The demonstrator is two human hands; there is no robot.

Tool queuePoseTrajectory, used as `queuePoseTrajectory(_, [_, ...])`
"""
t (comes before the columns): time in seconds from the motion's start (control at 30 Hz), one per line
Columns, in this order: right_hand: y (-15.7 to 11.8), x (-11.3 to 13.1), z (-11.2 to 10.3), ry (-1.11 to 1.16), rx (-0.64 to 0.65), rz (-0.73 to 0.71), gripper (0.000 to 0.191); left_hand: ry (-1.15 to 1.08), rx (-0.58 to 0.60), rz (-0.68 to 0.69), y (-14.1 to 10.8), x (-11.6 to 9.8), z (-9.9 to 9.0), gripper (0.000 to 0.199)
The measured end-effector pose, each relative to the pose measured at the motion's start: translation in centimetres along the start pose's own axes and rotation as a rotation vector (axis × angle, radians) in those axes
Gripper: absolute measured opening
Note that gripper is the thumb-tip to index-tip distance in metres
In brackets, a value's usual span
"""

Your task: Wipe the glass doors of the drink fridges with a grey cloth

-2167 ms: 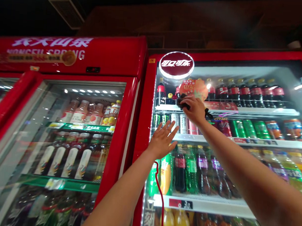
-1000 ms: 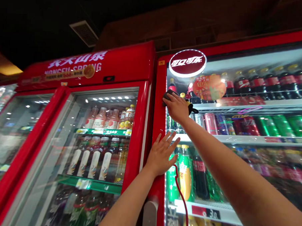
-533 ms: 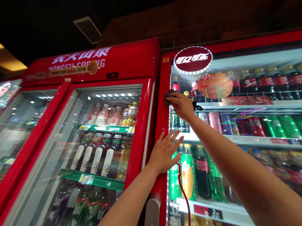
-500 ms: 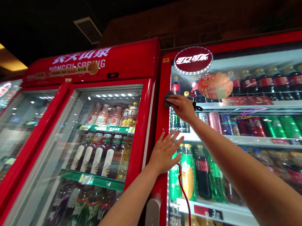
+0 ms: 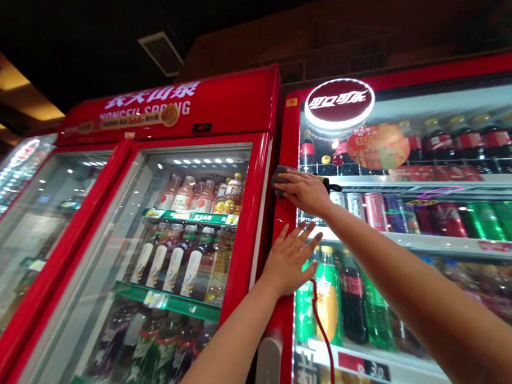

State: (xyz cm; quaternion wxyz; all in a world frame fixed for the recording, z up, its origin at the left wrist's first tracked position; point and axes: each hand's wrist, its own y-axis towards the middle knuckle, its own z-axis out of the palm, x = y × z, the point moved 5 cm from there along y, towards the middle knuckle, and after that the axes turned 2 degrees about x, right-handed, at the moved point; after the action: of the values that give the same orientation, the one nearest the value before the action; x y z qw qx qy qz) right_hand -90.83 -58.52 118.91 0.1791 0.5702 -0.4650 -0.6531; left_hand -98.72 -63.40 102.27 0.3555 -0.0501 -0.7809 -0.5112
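My right hand (image 5: pixel 307 193) is closed around a dark grey cleaning pad (image 5: pixel 277 180), which has a black-and-yellow end and a small black loop past the hand. The pad lies against the red door frame (image 5: pixel 290 137) of the right drinks fridge. Lower down, my left hand (image 5: pixel 293 261) rests with fingers spread on the same door, over the frame and the glass edge. Behind the glass are green bottles (image 5: pixel 304 313) and cola bottles (image 5: pixel 353 301). A round lit sign (image 5: pixel 339 104) sits above my right hand.
Another red fridge (image 5: pixel 255 214) stands close on the left, with bottles on green-edged shelves (image 5: pixel 166 301). A red cord or line (image 5: pixel 324 325) runs down below my left hand. A grey handle-like part (image 5: pixel 269 365) is at the bottom. An air vent (image 5: pixel 161 53) is overhead.
My right hand has moved the pad left and slightly down on the door frame. My left hand stays in place on the door. The view has shifted slightly left.
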Motion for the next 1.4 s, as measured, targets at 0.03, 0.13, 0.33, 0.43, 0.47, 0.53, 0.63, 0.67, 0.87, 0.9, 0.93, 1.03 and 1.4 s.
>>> queuePoseTrajectory(0.03, [-0.1,0.1,0.0,0.011,0.010,-0.030,0.036,-0.002,-0.004,0.001,0.0,0.0,0.0,0.066])
queuePoseTrajectory(0.13, [0.8,-0.7,-0.2,0.008,0.005,0.020,0.037,0.007,-0.006,0.010,0.0,0.0,0.0,0.066])
queuePoseTrajectory(0.33, [1.8,-0.6,0.0,-0.029,-0.019,0.154,0.039,0.014,-0.005,0.023,0.0,-0.1,-0.1,0.066])
queuePoseTrajectory(0.43, [0.4,0.6,0.1,0.012,0.034,-0.035,0.037,0.010,-0.010,0.012,-0.1,-0.1,0.0,0.065])
queuePoseTrajectory(0.47, [0.0,0.6,0.1,0.023,0.056,-0.103,0.037,0.008,-0.015,0.010,-0.1,-0.1,0.0,0.065])
queuePoseTrajectory(0.53, [0.0,-0.2,-0.1,0.018,0.084,-0.148,0.039,0.004,-0.021,0.015,-0.1,-0.1,0.0,0.064])
queuePoseTrajectory(0.63, [0.9,-2.0,-0.4,-0.049,0.063,0.003,0.042,0.002,-0.024,0.027,-0.2,-0.2,0.0,0.064])
queuePoseTrajectory(0.67, [1.1,-2.2,-0.4,-0.069,0.053,0.051,0.043,0.002,-0.022,0.027,-0.2,-0.2,0.0,0.064])
queuePoseTrajectory(0.87, [-1.4,1.0,-0.1,-0.044,0.113,-0.127,0.040,0.001,-0.020,0.022,0.0,-0.1,-0.2,0.064])
queuePoseTrajectory(0.9, [-2.1,0.8,-0.4,-0.042,0.111,-0.138,0.040,0.000,-0.017,0.026,0.0,-0.1,-0.3,0.064])
queuePoseTrajectory(0.93, [-2.7,0.4,-0.8,-0.048,0.092,-0.117,0.040,-0.001,-0.013,0.030,0.0,-0.1,-0.3,0.063])
queuePoseTrajectory(1.03, [-4.2,-1.7,-2.2,-0.103,-0.019,0.069,0.041,-0.005,-0.012,0.029,0.0,-0.1,-0.5,0.064])
queuePoseTrajectory(1.4, [-5.6,-2.3,-3.0,-0.177,0.021,0.094,0.042,-0.027,-0.008,0.025,0.1,0.0,-0.2,0.068])
